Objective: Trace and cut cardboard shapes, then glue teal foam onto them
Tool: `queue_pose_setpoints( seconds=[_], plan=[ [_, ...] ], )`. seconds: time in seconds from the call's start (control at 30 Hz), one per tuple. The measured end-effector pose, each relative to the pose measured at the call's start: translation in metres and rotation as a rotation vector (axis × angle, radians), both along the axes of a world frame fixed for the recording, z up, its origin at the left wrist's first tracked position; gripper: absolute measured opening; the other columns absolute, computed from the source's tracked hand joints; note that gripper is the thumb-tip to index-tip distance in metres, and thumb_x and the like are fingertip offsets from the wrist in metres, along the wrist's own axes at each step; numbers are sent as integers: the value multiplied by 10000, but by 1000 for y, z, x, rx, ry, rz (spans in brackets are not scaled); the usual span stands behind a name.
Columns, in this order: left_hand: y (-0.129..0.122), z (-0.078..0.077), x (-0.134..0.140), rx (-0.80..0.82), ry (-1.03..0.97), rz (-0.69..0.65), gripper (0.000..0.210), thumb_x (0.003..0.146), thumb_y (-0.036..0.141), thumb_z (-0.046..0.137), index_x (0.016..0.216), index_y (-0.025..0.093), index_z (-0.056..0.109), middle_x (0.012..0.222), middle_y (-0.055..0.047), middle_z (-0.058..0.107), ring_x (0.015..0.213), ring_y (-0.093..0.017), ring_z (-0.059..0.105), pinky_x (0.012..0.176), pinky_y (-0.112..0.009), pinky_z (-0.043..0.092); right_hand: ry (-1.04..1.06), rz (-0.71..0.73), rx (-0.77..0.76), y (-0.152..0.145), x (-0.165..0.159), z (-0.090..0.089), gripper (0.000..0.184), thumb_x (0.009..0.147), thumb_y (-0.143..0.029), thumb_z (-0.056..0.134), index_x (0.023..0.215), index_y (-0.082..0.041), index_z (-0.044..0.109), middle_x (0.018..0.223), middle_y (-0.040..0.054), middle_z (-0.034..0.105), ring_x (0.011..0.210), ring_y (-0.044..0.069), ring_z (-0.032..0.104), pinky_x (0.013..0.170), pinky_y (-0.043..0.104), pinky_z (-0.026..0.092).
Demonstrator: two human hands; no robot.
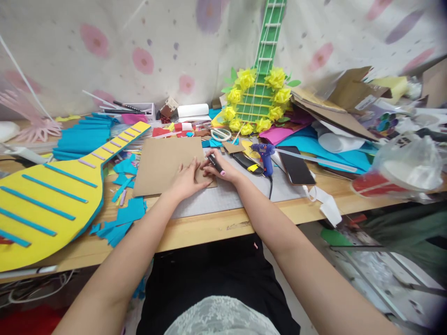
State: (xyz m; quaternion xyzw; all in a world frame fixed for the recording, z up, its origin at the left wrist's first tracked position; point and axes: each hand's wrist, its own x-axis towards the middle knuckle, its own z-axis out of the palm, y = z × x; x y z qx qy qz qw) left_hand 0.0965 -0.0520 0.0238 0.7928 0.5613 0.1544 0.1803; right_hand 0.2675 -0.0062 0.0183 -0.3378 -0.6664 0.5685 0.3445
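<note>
A brown sheet of cardboard [164,160] lies flat on the table in front of me, partly over a grey mat [226,200]. My left hand [190,179] rests on its right part with the fingers spread. Beside it, my right hand [223,168] is closed around a black marker [214,164], at the sheet's right edge. The marker's tip is too small to make out, so I cannot tell whether it touches the cardboard. Just right of that hand lie a black and yellow utility knife [247,164] and a blue glue gun [264,156].
A yellow guitar cutout [52,195] covers the left side, with blue paper scraps [127,216] beside it. At the back stands a green guitar [258,95] with yellow flowers. A phone [296,165], a plastic-wrapped cup [380,181] and piled cardboard [335,116] lie to the right.
</note>
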Motion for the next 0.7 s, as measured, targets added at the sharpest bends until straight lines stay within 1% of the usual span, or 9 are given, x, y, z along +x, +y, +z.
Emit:
queue_pose_setpoints(
  seconds=[0.1, 0.2, 0.27, 0.33, 0.37, 0.43, 0.57, 0.63, 0.7],
  plan=[
    [1, -2, 0, -7, 8, -12, 974, 758, 583, 551, 1483, 140, 72, 1449, -156, 385, 1359, -285, 318, 1133, -488, 98, 78, -113, 1, 1, 0, 2, 414, 764, -438, 595, 984, -243, 303, 831, -19, 617, 578, 95, 620, 526, 216, 454],
    [1, -3, 0, -12, 20, -29, 974, 769, 567, 546, 1483, 140, 41, 1468, -156, 351, 1382, -282, 269, 1135, -485, 81, 133, -275, -2, 4, 2, 9, 416, 788, -562, 517, 990, -222, 390, 695, -37, 598, 458, 62, 513, 460, 193, 372],
    [1, -4, 0, -9, 12, -29, 976, 770, 568, 543, 1485, 156, 21, 1467, -140, 361, 1385, -282, 260, 1137, -485, 73, 133, -356, 13, 6, 5, 15, 450, 793, -607, 480, 954, -186, 489, 560, -56, 509, 405, 49, 397, 431, 197, 306],
    [1, -4, 0, -5, -3, -15, 1006, 757, 580, 552, 1485, 159, 1, 1455, -128, 385, 1380, -283, 273, 1139, -480, 70, 102, -382, 39, 6, 8, 21, 481, 800, -612, 468, 865, -148, 575, 489, -63, 401, 418, 52, 336, 437, 212, 274],
    [1, -5, 0, -2, -9, -5, 1023, 748, 587, 558, 1484, 152, -3, 1450, -128, 393, 1377, -284, 280, 1141, -475, 71, 79, -368, 52, 6, 10, 23, 484, 801, -603, 477, 820, -135, 601, 481, -61, 373, 434, 54, 330, 451, 218, 275],
    [1, -4, 1, -1, -17, 10, 1054, 730, 594, 570, 1482, 131, -4, 1440, -135, 406, 1371, -284, 291, 1144, -461, 75, 25, -311, 71, 5, 11, 24, 468, 796, -575, 509, 759, -122, 622, 489, -52, 375, 469, 57, 343, 484, 224, 292],
    [0, -3, 1, -5, -24, 9, 1066, 719, 567, 591, 1481, 115, -2, 1429, -141, 420, 1368, -275, 300, 1145, -451, 80, -89, -145, 75, 2, 11, 19, 398, 747, -526, 597, 761, -128, 593, 579, -26, 496, 541, 69, 427, 547, 226, 350],
    [-1, -2, 2, -3, -17, 18, 1049, 714, 559, 596, 1481, 116, 35, 1438, -147, 405, 1369, -281, 297, 1142, -455, 97, -137, -97, 77, 2, 12, 15, 384, 740, -515, 609, 781, -135, 571, 635, -13, 539, 569, 77, 460, 564, 228, 373],
    [-1, -2, 2, 1, -9, 32, 1029, 710, 559, 597, 1481, 123, 74, 1444, -149, 396, 1369, -289, 295, 1139, -460, 114, -181, -75, 100, 3, 13, 14, 371, 771, -507, 577, 792, -137, 563, 662, -4, 554, 585, 82, 480, 580, 232, 393]
  ],
)
